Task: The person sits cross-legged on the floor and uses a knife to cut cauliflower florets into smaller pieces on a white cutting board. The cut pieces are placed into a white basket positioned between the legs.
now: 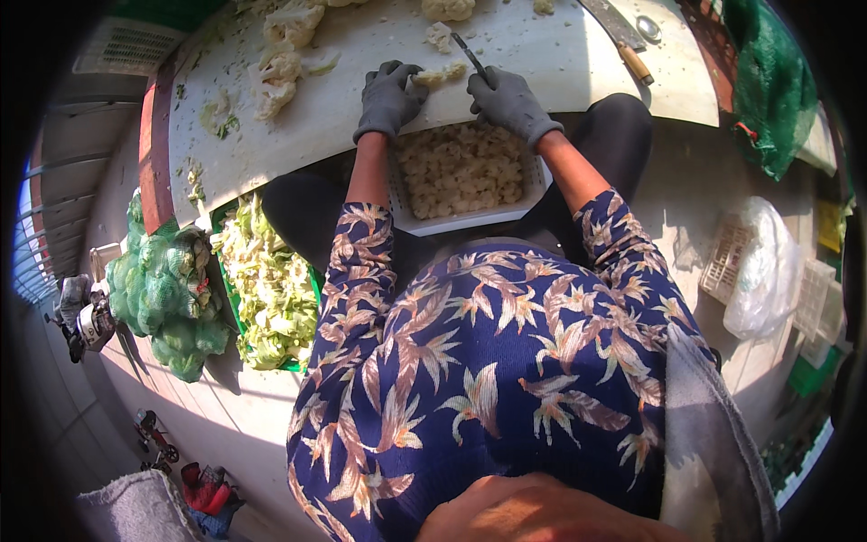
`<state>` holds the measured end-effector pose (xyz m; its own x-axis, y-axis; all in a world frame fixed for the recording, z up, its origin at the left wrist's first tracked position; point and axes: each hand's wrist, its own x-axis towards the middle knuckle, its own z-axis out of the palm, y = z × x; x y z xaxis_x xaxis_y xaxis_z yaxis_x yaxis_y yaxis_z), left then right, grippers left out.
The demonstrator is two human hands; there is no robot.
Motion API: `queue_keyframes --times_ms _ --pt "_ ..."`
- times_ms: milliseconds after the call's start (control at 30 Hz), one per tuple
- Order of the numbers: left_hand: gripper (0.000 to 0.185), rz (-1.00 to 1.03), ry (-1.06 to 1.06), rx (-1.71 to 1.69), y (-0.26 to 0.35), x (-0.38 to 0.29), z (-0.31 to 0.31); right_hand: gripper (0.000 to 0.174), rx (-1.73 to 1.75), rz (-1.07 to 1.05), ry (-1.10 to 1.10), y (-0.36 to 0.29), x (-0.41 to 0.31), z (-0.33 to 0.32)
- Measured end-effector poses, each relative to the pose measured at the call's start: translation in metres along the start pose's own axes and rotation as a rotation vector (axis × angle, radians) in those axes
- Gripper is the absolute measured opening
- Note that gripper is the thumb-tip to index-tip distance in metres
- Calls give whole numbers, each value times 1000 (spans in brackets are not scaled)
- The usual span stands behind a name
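My left hand (389,100), in a grey work glove, rests at the near edge of the white work table (515,44). Its thumb and fingers close on the end of a cauliflower piece (441,73). A small knife (469,54) is gripped in my right hand (506,105), also gloved, with its blade pointing away from me. Just beyond the blade lies another cauliflower floret (439,37). Below both hands, a white plastic crate (467,222) between my legs holds many small cut florets (464,173).
Larger cauliflower chunks (276,74) lie left on the table. A cleaver (613,27) and a metal spoon (648,28) are at right. On the floor stand a green crate of leaf trimmings (271,291), green net sacks (166,291) and a plastic bag (762,271).
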<state>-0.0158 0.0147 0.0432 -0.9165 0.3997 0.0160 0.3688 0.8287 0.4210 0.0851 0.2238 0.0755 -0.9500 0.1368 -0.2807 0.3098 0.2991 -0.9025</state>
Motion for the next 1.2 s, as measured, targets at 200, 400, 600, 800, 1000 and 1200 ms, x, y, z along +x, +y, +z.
queue_keyframes --times_ms 200,400,600,800,1000,1200 --pt "43 176 -19 13 12 -33 3 37 -83 -74 25 8 20 5" --pt "33 -96 -313 -598 14 -39 -21 40 -233 -5 -168 15 -6 3" --pt "44 189 191 -136 32 84 6 41 35 69 52 11 -8 -6" --pt "34 -147 74 -622 29 47 32 39 -198 -105 76 11 -7 2" --pt "35 -222 307 -759 31 -7 42 36 -541 -311 90 14 5 31" --pt "31 -178 280 -722 24 1 48 34 -530 -177 -114 11 19 18"
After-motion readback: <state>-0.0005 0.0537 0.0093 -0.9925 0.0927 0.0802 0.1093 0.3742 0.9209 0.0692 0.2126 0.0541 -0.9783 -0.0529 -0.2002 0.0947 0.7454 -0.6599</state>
